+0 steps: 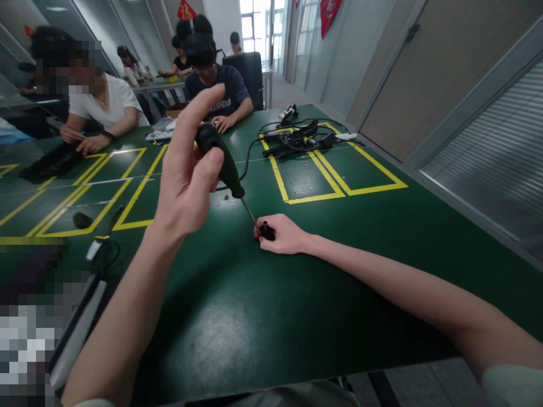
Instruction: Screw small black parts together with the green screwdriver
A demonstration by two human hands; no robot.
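Note:
A screwdriver (227,172) with a dark green handle and a thin metal shaft slants down to the right. My left hand (186,169) grips its handle between thumb and fingers, with the index finger raised above the handle's end. The shaft's tip meets a small black part (267,230), which my right hand (285,234) holds in its closed fingers just above the green table (237,294). Where exactly the tip touches the part is too small to tell.
Black cables and parts (297,141) lie across yellow taped rectangles at the back right. A small dark piece (82,220) and a cabled device (98,249) are at the left. Two people (104,102) (218,93) sit across the table. A grey-white bar (80,333) lies near the left edge.

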